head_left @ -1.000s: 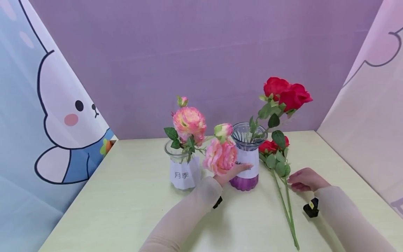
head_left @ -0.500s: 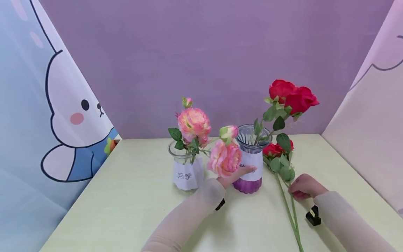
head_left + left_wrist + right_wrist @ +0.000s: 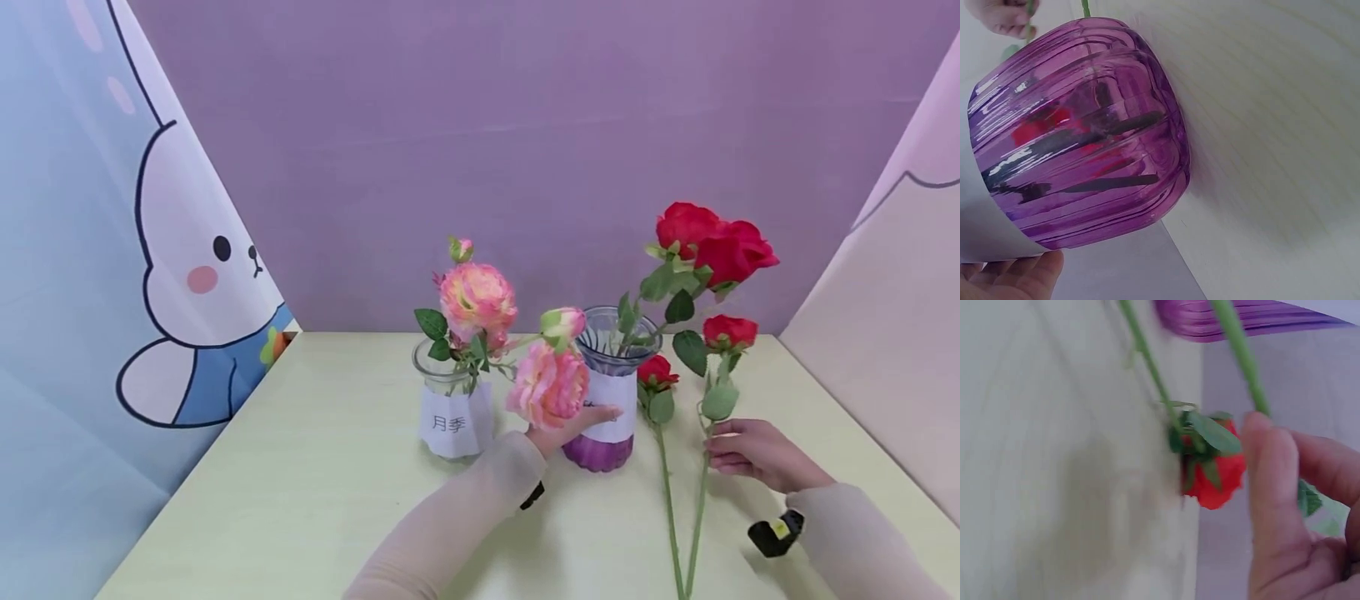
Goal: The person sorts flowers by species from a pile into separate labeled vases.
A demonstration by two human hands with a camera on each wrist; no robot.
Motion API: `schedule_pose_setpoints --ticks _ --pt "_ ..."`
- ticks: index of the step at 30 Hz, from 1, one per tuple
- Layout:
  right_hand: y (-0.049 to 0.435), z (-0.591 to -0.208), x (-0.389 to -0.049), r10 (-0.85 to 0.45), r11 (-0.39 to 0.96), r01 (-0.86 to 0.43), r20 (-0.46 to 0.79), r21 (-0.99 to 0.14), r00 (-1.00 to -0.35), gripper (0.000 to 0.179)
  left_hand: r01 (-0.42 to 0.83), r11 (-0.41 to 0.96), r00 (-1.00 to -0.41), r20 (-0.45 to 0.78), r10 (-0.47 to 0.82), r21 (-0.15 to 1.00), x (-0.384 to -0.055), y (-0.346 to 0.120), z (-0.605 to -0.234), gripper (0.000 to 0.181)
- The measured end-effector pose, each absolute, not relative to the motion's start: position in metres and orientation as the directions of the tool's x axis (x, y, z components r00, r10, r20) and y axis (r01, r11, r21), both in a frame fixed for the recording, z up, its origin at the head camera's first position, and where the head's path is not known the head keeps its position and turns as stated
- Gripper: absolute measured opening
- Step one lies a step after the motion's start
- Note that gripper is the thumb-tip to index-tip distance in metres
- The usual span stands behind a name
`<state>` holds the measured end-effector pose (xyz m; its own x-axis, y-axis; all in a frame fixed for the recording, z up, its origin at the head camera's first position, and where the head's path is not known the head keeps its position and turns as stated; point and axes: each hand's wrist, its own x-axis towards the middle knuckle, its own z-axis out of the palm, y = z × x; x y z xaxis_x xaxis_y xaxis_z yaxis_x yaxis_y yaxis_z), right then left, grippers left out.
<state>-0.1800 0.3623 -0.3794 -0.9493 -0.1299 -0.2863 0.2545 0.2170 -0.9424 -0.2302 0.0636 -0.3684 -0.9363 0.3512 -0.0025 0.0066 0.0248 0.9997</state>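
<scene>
My left hand (image 3: 573, 427) holds the purple glass vase (image 3: 600, 454) around its paper label, thumb across the front; its fingertips show at the lower left of the left wrist view. Two red roses (image 3: 731, 252) stand in that vase, leaning right, with stem ends visible through the purple glass (image 3: 1104, 125). My right hand (image 3: 765, 454) pinches the green stem of a single red rose (image 3: 729, 332) between thumb and fingers, its bloom raised off the table. Another red rose (image 3: 657, 372) lies on the table beside the vase, seen also as a red bloom (image 3: 1216, 478) in the right wrist view.
Left of the purple vase stands a clear glass vase (image 3: 454, 446) with a lettered paper label. Pink flowers (image 3: 477, 302) fill it, and one pink bloom (image 3: 550, 387) hangs over my left hand. A purple backdrop (image 3: 480, 167) rises behind the pale table (image 3: 300, 500).
My right hand has taken hold of one rose stem and lifted its bloom, parting it from the other rose. The left hand stays on the vase. The head view has shifted slightly.
</scene>
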Motion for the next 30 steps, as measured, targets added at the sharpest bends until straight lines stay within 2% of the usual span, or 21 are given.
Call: schedule_pose_setpoints --ticks 4,10,18,24,30 --pt "0.371 -0.377 -0.168 -0.087 0.013 0.233 -0.233 -0.972 -0.969 0.011 0.052 -0.014 -0.917 0.053 0.394 0.999 -0.230 0.066 -0.370 0.093" --pt "0.375 -0.379 -0.157 -0.036 -0.250 0.117 -0.112 -0.961 -0.993 0.026 0.188 -0.064 -0.905 0.198 0.376 0.980 -0.236 0.067 -0.370 0.089" --pt "0.372 -0.379 -0.149 0.041 -0.384 0.128 -0.155 -0.914 -0.987 0.031 0.135 -0.064 -0.908 0.149 0.391 0.989 -0.236 0.065 -0.370 0.087" --pt "0.374 -0.378 -0.142 0.068 -0.592 -0.004 -0.045 -0.806 -0.997 0.032 0.103 -0.050 -0.913 0.114 0.391 0.993 -0.234 0.065 -0.368 0.087" --pt "0.372 -0.370 -0.135 0.143 -0.739 -0.087 -0.029 -0.668 -0.989 0.033 0.100 -0.036 -0.922 0.106 0.373 0.994 -0.234 0.064 -0.368 0.092"
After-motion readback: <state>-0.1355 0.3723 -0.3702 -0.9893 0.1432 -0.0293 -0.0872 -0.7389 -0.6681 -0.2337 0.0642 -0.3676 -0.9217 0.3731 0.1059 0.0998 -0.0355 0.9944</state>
